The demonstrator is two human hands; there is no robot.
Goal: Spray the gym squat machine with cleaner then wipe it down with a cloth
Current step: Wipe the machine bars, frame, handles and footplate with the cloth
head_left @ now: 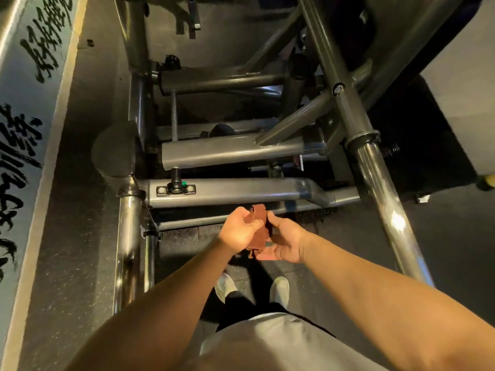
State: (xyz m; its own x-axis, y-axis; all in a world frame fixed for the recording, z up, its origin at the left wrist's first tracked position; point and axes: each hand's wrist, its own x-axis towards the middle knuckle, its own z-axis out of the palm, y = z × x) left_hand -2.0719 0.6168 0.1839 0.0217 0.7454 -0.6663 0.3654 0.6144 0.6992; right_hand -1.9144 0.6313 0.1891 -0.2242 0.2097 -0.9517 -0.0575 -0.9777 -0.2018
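Both bare forearms reach forward over dark speckled rubber floor [334,245]. Left hand [241,228] and right hand [285,243] each grip a folded rust-brown cloth [259,216], held in the air between them near the low edge of the grey steel tube squat machine [227,191]. 2 pale shoes [280,290] stand below, on open floor between the chrome side rails [128,236].

The squat machine [230,188] is smooth grey-painted metal with glossy chrome tubes [128,236], the brown cloth [259,223] looks matt, the floor [80,210] speckled and rough.
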